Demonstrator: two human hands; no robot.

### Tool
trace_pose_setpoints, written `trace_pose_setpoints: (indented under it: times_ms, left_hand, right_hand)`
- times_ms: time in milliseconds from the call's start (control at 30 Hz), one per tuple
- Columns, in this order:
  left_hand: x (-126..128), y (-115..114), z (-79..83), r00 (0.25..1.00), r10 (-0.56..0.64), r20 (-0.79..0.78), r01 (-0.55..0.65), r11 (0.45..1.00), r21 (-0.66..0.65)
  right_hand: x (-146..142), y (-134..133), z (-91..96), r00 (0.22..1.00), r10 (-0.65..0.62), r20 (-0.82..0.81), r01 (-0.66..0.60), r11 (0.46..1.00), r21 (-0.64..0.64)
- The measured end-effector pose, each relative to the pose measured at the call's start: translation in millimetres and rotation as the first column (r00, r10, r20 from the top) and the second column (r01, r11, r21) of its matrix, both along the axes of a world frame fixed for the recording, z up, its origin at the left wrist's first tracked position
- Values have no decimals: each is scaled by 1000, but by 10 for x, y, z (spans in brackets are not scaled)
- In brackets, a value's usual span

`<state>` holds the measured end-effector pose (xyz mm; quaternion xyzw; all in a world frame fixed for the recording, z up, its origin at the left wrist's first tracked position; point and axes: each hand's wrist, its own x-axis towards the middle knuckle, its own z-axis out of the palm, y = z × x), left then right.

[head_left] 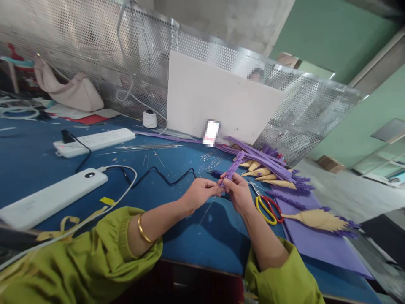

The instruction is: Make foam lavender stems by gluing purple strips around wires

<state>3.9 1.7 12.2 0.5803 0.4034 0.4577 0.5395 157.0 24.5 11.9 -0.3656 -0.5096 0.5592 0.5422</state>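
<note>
Both hands meet over the blue table on a purple paper lavender sprig (233, 166), its fringed head pointing up and away. My right hand (238, 192) is closed round the lower part of the sprig. The fingers of my left hand (202, 193) pinch at its base, beside the right fingertips. A thin wire (208, 210) slants down below the hands. Scissors with red and yellow handles (268, 210) lie just right of my right hand. Farther right, a finished-looking lavender piece in tan wrapping (319, 218) rests on purple sheets (329, 249).
Purple strips (262, 158) and several tan-wrapped cones (261, 172) are heaped at the back right. A lit phone (211, 133) leans on a white board (218, 97). Loose wires (152, 147), a power strip (98, 141), a white power bank (57, 196) and cables occupy the left.
</note>
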Motion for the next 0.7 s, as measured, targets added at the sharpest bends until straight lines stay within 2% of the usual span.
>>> trace_pose_setpoints:
  times_ms: [233, 400, 500, 567, 700]
  left_hand:
    - [-44, 19, -71, 935, 190, -301, -110, 958, 263]
    - [-29, -25, -37, 875, 284, -393, -143, 925, 351]
    - [-17, -34, -19, 857, 316, -407, -142, 904, 404]
    - [-11, -18, -24, 894, 269, -359, -127, 920, 372]
    - [2, 36, -47, 997, 18, -71, -13, 997, 73]
  right_hand:
    - [-124, -22, -64, 979, -188, 77, 185, 982, 49]
    - [-155, -26, -77, 968, -236, 88, 232, 971, 53]
    - [-158, -36, -71, 972, -220, 82, 216, 975, 46]
    - [-144, -44, -62, 985, -165, 44, 164, 986, 19]
    - [-83, -47, -23, 997, 6, -76, -7, 1000, -9]
